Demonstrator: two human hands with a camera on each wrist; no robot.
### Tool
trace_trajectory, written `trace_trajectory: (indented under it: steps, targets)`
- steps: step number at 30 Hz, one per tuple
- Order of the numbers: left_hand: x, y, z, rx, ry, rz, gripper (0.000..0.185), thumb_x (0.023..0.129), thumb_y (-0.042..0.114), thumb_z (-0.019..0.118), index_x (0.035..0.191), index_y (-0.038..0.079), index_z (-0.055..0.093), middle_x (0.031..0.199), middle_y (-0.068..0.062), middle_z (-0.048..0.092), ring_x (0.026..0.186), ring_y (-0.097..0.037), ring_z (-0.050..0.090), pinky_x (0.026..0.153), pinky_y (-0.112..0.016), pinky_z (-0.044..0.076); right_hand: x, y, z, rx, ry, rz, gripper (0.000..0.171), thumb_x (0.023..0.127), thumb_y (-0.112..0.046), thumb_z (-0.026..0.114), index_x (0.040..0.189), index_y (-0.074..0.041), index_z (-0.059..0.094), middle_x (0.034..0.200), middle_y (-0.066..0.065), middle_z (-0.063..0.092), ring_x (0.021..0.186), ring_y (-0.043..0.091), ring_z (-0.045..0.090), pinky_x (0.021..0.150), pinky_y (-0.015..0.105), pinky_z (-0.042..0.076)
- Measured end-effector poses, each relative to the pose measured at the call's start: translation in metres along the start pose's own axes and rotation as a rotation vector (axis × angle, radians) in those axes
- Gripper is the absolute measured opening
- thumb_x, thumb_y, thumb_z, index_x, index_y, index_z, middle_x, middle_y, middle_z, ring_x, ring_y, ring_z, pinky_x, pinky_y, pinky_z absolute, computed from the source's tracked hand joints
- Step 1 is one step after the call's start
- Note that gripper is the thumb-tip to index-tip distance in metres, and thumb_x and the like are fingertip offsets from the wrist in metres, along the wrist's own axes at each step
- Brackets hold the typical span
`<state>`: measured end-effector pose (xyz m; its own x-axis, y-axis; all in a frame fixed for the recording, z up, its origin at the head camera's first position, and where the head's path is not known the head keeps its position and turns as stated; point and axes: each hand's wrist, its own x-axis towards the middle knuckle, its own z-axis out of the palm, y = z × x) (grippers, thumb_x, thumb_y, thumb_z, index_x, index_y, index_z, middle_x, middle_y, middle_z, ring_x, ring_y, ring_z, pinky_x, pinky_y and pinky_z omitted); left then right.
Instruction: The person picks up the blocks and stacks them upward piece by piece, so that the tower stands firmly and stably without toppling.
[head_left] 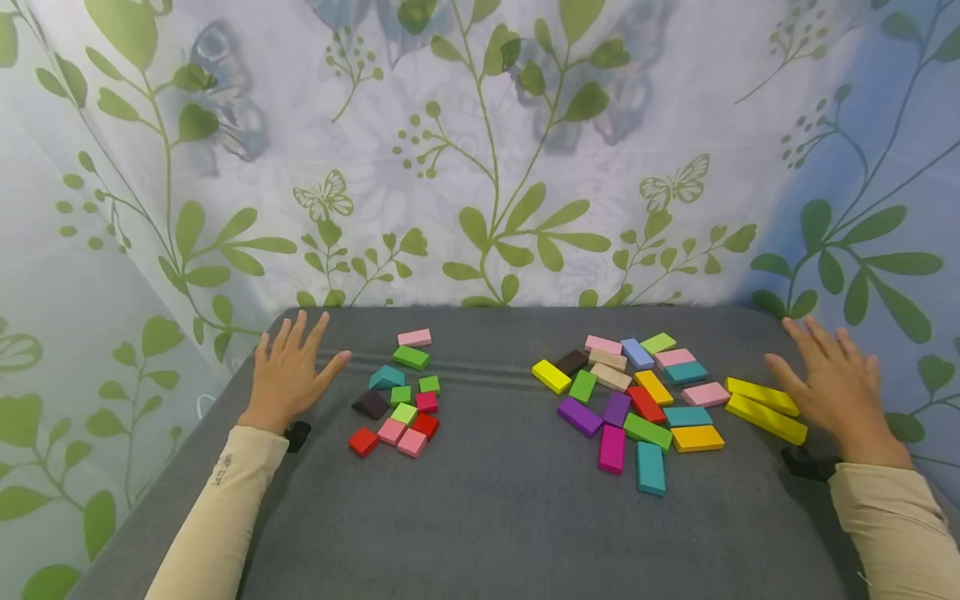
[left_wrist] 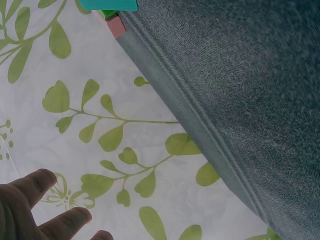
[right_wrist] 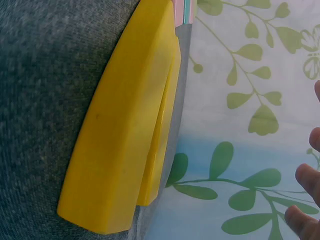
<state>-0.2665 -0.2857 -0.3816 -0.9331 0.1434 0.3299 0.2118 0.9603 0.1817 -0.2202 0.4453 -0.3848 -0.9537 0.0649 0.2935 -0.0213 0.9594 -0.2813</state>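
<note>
Sleeved forearms frame grey mat point(head_left: 480, 517). Left hand point(head_left: 288, 375) and right hand point(head_left: 840, 387) laid flat, fingers spread, nothing held. Two long yellow blocks point(head_left: 765, 410) just beside right hand; could be knocked off edge.

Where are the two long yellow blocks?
In the head view, the two long yellow blocks lie on the grey mat's right side, beside the right hand.

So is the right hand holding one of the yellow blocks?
No, the right hand lies flat and open on the table beside the two long yellow blocks, gripping neither.
</note>
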Motion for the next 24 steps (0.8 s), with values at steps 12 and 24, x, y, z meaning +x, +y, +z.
trace_trajectory:
  steps: [12,24]
  targets:
    - [0.003,0.002,0.001,0.018,-0.046,-0.013,0.085,0.109,0.055,0.057,0.171,0.006,0.027,0.172,-0.036,0.021,0.158,-0.057,0.018,0.123,-0.076,0.010,0.002,-0.002,0.001,-0.033,0.015,-0.041,0.081,0.115,-0.056,0.037,0.171,-0.002,0.015,0.171,0.037,0.017,0.152,0.067,0.013,0.115,0.085,0.008]
    - [0.004,0.007,0.005,0.009,-0.175,-0.057,0.098,0.106,0.067,0.052,0.172,0.002,0.020,0.168,-0.040,0.025,0.153,-0.060,0.029,0.120,-0.078,0.017,0.007,-0.027,0.007,0.066,-0.013,-0.181,0.073,0.114,-0.039,0.054,0.164,0.009,0.030,0.153,0.047,0.039,0.134,0.071,0.035,0.111,0.084,0.024]
